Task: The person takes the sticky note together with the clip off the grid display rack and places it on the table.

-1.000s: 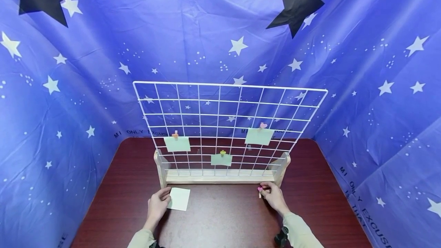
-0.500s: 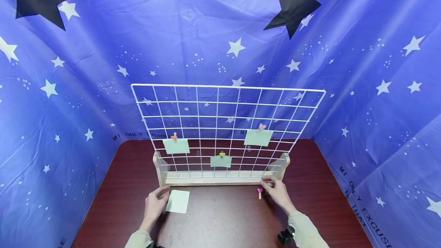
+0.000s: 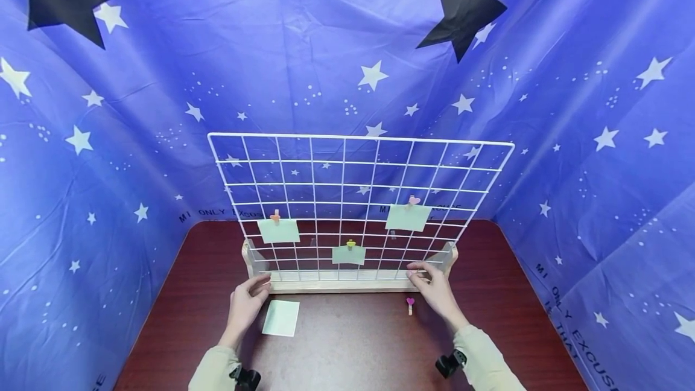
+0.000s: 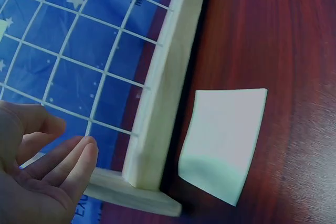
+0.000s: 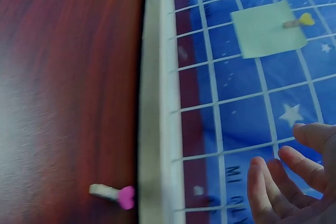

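My left hand (image 3: pixel 247 305) is raised at the left end of the wooden base (image 3: pixel 342 286), fingers loosely bent with nothing between them. A pale green sticky note (image 3: pixel 280 318) lies on the table just right of it. At the base's right end my right hand (image 3: pixel 432 292) hovers in front of the white wire grid (image 3: pixel 343 203), fingers spread and holding nothing. Below it on the table lies a small wooden clothespin (image 5: pixel 113 194) with a pink heart. Three green notes hang on the grid: one by an orange clip (image 3: pixel 276 216), one by a yellow clip (image 3: pixel 350 244), one by a pink clip (image 3: pixel 414 200).
The grid stands upright in wooden end supports (image 3: pixel 449 256) on a dark red table (image 3: pixel 347 349). A blue curtain (image 3: pixel 326 35) printed with stars surrounds the table at the back and both sides.
My right hand has let go of the pink-heart clothespin and risen toward the grid. My left hand has left the sticky note and moved up to the base.
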Demonstrator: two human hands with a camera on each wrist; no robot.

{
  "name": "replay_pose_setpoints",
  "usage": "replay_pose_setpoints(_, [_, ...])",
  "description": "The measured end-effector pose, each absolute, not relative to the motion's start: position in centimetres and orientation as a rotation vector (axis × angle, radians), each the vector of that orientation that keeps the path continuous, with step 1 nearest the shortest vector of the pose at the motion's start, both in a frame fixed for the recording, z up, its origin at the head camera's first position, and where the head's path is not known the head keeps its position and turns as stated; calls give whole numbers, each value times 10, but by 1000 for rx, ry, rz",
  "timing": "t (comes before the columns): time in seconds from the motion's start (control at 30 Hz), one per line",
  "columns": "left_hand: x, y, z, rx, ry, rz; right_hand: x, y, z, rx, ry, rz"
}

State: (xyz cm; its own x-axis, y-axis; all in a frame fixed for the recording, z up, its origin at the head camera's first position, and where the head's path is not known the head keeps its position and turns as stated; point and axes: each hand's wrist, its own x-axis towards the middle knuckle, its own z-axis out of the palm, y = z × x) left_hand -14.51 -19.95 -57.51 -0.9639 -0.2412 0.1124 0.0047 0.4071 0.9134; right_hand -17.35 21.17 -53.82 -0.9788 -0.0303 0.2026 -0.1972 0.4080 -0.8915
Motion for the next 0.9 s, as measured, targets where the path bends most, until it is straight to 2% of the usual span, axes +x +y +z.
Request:
replay_pose_setpoints(0.27, [-151, -194, -564, 112, -2390, -1686, -163, 199, -480, 283, -2476, 1605])
replay_pose_setpoints(0.9, [-155, -181, -547, -33, -2374, -1787, -163, 201, -413, 497, -2183, 1455])
